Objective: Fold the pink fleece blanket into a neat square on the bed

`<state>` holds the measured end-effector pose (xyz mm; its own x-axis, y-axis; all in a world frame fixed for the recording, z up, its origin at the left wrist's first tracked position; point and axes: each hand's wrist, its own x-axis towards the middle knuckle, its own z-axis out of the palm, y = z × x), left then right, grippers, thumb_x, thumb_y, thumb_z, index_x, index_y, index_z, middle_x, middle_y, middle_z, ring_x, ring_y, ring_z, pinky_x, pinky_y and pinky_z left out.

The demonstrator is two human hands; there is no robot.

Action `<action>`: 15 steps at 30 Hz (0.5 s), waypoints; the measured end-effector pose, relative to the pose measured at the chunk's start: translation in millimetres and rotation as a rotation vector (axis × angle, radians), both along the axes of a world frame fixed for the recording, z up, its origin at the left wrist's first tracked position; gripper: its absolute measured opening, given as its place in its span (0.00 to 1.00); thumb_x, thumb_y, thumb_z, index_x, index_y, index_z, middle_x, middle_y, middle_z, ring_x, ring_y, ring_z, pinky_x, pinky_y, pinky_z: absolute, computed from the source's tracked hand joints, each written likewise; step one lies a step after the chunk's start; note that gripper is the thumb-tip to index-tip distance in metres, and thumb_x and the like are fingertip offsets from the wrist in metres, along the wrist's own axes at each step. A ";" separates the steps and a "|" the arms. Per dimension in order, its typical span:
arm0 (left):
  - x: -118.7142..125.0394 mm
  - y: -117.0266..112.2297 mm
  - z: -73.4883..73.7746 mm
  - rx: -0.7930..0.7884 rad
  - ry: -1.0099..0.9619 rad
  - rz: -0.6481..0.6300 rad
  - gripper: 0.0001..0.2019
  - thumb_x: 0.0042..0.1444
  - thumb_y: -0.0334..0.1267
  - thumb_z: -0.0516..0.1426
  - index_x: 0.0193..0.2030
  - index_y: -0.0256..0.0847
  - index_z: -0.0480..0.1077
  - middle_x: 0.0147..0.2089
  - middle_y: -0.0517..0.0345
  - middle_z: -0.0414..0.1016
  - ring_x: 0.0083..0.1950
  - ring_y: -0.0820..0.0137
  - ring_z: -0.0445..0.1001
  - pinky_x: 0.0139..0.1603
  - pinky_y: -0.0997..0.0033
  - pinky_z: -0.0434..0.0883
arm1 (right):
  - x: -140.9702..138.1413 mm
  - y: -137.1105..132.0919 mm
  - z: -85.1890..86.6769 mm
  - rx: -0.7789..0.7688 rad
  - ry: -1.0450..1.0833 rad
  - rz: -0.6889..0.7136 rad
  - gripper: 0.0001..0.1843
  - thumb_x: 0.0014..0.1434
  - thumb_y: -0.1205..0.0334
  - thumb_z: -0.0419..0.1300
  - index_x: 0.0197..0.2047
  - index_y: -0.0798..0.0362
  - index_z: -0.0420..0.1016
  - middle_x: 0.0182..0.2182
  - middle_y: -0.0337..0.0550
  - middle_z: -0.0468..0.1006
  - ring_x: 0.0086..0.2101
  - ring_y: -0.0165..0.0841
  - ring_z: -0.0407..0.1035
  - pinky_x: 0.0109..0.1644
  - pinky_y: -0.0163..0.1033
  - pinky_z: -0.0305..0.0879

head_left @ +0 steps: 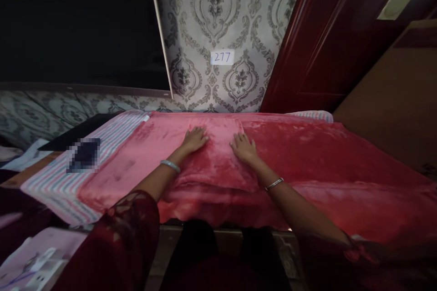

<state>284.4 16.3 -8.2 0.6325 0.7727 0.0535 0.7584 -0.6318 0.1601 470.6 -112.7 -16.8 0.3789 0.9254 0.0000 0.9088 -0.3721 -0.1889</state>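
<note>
A folded piece of plush red-pink fabric (pixel 218 170) lies flat in the middle, on top of a larger red plush blanket (pixel 300 154). Flat on the folded piece's left side rests my left hand (pixel 196 139), its fingers stretched out and nothing held. My right hand (pixel 244 148) lies palm down near the right edge of the same piece, fingers spread. Beneath the blanket, a striped cloth (pixel 64 186) shows at the left. A bracelet circles each of my wrists.
A large dark screen (pixel 78 22) hangs at the back left. Patterned wallpaper carries a paper label (pixel 222 57) reading 277. A dark red door (pixel 327 32) and a brown panel (pixel 392 100) stand at the right. A dark blurred item (pixel 83 155) lies on the striped cloth.
</note>
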 end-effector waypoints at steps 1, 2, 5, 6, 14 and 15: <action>-5.5 -12.6 -0.2 0.019 -0.008 -0.010 0.32 0.70 0.48 0.44 0.77 0.41 0.48 0.79 0.47 0.48 0.79 0.58 0.44 0.76 0.46 0.46 | -12.2 -2.5 -1.4 0.032 0.004 0.041 0.33 0.73 0.53 0.39 0.76 0.55 0.49 0.75 0.52 0.46 0.73 0.43 0.41 0.73 0.59 0.45; -11.6 -27.3 -3.1 0.043 -0.013 -0.025 0.32 0.69 0.49 0.46 0.77 0.42 0.49 0.79 0.47 0.48 0.80 0.57 0.43 0.76 0.45 0.44 | -25.1 -5.4 -4.8 0.058 0.007 0.090 0.32 0.73 0.53 0.39 0.76 0.54 0.50 0.75 0.52 0.47 0.73 0.43 0.43 0.72 0.58 0.45; -30.0 -72.6 -22.8 0.084 0.017 -0.074 0.33 0.68 0.52 0.48 0.77 0.47 0.50 0.79 0.49 0.46 0.80 0.53 0.41 0.76 0.40 0.42 | -58.8 -16.2 -22.8 0.102 0.003 0.200 0.31 0.73 0.53 0.42 0.76 0.48 0.52 0.75 0.48 0.47 0.73 0.45 0.41 0.73 0.60 0.42; -34.9 -84.2 -30.4 0.074 0.043 -0.080 0.32 0.69 0.52 0.48 0.77 0.49 0.50 0.80 0.51 0.44 0.80 0.52 0.40 0.76 0.38 0.41 | -65.9 -19.6 -29.3 0.104 0.000 0.208 0.31 0.73 0.52 0.43 0.76 0.46 0.53 0.76 0.45 0.46 0.73 0.46 0.40 0.73 0.61 0.40; -39.3 -96.6 -45.0 0.022 0.106 -0.063 0.32 0.70 0.55 0.46 0.77 0.52 0.48 0.81 0.54 0.39 0.80 0.51 0.36 0.76 0.36 0.40 | -41.5 -39.8 -42.7 0.045 -0.054 0.177 0.34 0.73 0.46 0.44 0.77 0.46 0.49 0.76 0.45 0.42 0.74 0.44 0.37 0.74 0.60 0.37; -39.0 -95.7 -44.5 0.021 0.104 -0.061 0.32 0.70 0.55 0.46 0.77 0.52 0.48 0.81 0.54 0.39 0.80 0.52 0.35 0.76 0.36 0.40 | -34.0 -44.6 -42.1 0.028 -0.054 0.150 0.34 0.73 0.46 0.43 0.77 0.47 0.49 0.76 0.46 0.42 0.74 0.43 0.37 0.73 0.60 0.38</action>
